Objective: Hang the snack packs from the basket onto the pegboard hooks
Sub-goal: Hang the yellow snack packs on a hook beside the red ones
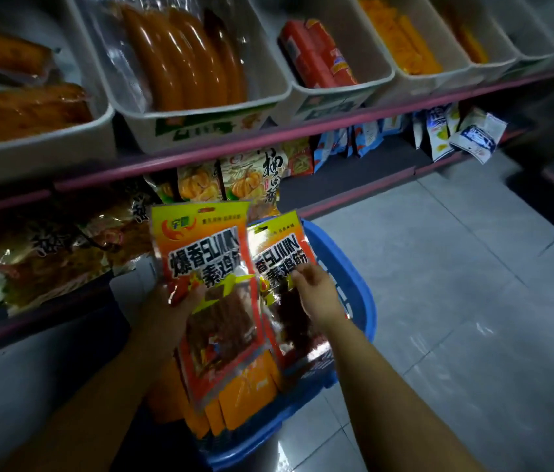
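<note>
Pick-up stage: two snack packs lifted above the basket, none hung yet.

Shelving with tubs spans the far side; no pegboard hooks are visible. The blue basket sits on the floor, near centre, holding more orange packs. Left hand pinches the left snack pack at its left edge; right hand has fingers curled on the right snack pack. Next, judged: locate a hook and align a hang slot.

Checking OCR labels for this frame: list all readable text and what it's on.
"爆香SUMN 素鸡筋": left snack pack, held by the left hand.
"香SUMN 素鸡筋", partly covered: right snack pack, held by the right hand.
Logo and small line at the left pack's top: blurred.
Shelf bags, bin labels: unreadable.
</note>
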The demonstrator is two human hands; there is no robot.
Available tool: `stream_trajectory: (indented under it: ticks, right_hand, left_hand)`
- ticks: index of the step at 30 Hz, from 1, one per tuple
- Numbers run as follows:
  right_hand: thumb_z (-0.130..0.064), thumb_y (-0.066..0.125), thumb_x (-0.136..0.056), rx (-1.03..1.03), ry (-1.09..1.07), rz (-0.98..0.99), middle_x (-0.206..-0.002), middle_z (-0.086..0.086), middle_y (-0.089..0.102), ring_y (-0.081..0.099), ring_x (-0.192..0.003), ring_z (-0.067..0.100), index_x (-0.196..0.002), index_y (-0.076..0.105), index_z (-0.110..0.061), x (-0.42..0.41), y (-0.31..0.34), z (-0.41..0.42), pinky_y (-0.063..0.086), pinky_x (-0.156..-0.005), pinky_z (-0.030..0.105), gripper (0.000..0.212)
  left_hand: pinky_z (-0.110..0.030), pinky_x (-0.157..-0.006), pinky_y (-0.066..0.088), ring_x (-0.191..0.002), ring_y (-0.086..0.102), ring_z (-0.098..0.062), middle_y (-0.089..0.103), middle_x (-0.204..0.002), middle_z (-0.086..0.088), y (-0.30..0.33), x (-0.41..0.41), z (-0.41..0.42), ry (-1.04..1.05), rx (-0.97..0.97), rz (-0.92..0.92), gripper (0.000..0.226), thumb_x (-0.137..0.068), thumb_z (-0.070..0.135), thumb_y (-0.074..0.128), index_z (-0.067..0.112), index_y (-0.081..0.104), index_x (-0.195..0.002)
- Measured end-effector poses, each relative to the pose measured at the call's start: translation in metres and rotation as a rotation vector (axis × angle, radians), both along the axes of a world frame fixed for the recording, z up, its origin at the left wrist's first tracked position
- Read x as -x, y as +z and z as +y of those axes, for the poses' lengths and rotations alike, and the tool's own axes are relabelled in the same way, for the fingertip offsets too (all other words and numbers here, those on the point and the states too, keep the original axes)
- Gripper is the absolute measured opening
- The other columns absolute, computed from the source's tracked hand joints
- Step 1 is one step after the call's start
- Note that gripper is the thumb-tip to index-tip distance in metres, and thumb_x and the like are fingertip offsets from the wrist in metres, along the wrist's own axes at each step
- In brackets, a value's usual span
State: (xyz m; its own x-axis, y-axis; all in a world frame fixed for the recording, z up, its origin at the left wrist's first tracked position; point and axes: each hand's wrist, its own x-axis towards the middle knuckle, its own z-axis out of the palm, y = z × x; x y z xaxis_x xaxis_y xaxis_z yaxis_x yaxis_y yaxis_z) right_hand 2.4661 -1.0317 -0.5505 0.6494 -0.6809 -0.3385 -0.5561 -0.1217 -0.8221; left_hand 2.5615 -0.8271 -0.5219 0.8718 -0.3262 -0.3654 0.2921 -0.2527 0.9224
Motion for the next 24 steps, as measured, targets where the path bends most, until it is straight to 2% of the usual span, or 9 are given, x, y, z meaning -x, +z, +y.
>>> stream_trajectory:
  ticks: [3,7,9,10,12,16,19,21,24]
  right_hand:
    - [-0.025,0.063,-0.089,0.155,0.051,0.27,-0.13,0.019,0.05,0.047,-0.123,0.036,-0.131,0.046,-0.007,-0.005,-0.019,-0.02,0.037,-0.105,0.045,0.049]
    - [-0.039,0.069,-0.082,0.148,0.041,0.272,-0.115,0.01,0.064,0.057,-0.111,0.03,-0.119,0.054,-0.013,-0.008,-0.023,-0.026,0.045,-0.096,0.042,0.047]
    - [-0.044,0.073,-0.079,0.084,0.038,0.194,-0.086,0.0,0.068,0.063,-0.082,0.017,-0.092,0.063,-0.018,-0.012,-0.018,-0.02,0.048,-0.073,0.031,0.031]
    - [-0.041,0.075,-0.077,0.029,0.041,0.117,-0.067,-0.005,0.064,0.059,-0.063,0.01,-0.074,0.06,-0.02,-0.014,-0.014,-0.016,0.043,-0.06,0.027,0.026]
    - [-0.026,0.078,-0.077,-0.054,0.112,-0.009,-0.053,-0.005,0.054,0.048,-0.047,0.009,-0.06,0.049,-0.022,-0.021,-0.005,-0.01,0.037,-0.053,0.025,0.034]
    - [0.003,0.065,-0.08,-0.098,0.252,-0.137,-0.062,0.001,0.062,0.055,-0.06,0.023,-0.082,0.057,-0.026,-0.033,0.028,0.005,0.047,-0.057,0.037,0.03]
    - [-0.014,0.07,-0.084,-0.042,0.255,-0.263,-0.057,-0.005,0.058,0.051,-0.054,0.012,-0.075,0.065,-0.017,-0.036,0.062,0.016,0.044,-0.052,0.025,0.011]
    - [-0.02,0.069,-0.086,0.012,0.293,-0.355,-0.06,-0.005,0.059,0.051,-0.056,0.007,-0.074,0.064,-0.011,-0.04,0.097,0.027,0.041,-0.053,0.022,0.016]
    - [-0.021,0.066,-0.087,0.079,0.396,-0.528,-0.063,-0.013,0.064,0.053,-0.057,-0.003,-0.076,0.062,-0.02,-0.052,0.163,0.053,0.041,-0.053,0.012,0.012]
  left_hand:
    - [-0.037,-0.083,0.047,-0.087,0.061,-0.023,0.065,-0.093,0.001,-0.002,-0.008,0.012,0.052,0.033,0.039,0.014,-0.089,0.02,0.063,0.029,0.061,-0.099]
    - [-0.025,-0.069,0.045,-0.081,0.063,-0.013,0.067,-0.092,0.004,0.0,-0.012,0.022,0.059,0.112,0.077,0.016,-0.09,0.012,0.06,0.028,0.063,-0.093]
    - [-0.024,-0.068,0.045,-0.081,0.063,-0.012,0.067,-0.091,0.005,0.0,-0.013,0.024,0.088,0.151,0.108,0.019,-0.09,0.008,0.059,0.027,0.063,-0.092]
    - [-0.024,-0.068,0.045,-0.08,0.063,-0.011,0.067,-0.091,0.006,0.002,-0.013,0.025,0.108,0.173,0.128,0.021,-0.09,0.007,0.058,0.027,0.063,-0.093]
    - [-0.027,-0.07,0.046,-0.083,0.063,-0.014,0.067,-0.095,0.004,0.005,-0.013,0.028,0.131,0.21,0.169,0.023,-0.089,0.004,0.058,0.023,0.063,-0.101]
    - [-0.029,-0.073,0.051,-0.087,0.066,-0.016,0.068,-0.102,0.001,0.021,-0.012,0.037,0.126,0.248,0.136,0.03,-0.086,0.0,0.06,0.021,0.062,-0.107]
    - [-0.024,-0.059,0.057,-0.079,0.071,-0.009,0.075,-0.089,0.01,0.049,-0.009,0.047,0.129,0.34,0.091,0.021,-0.081,0.012,0.066,0.029,0.069,-0.092]
    - [-0.027,-0.068,0.056,-0.088,0.071,-0.01,0.074,-0.096,0.01,0.077,-0.01,0.057,0.175,0.385,0.017,0.024,-0.071,0.025,0.07,0.031,0.07,-0.094]
    - [-0.034,-0.081,0.055,-0.097,0.069,-0.016,0.073,-0.105,0.006,0.125,-0.019,0.082,0.3,0.423,-0.114,0.043,-0.062,0.036,0.075,0.028,0.07,-0.103]
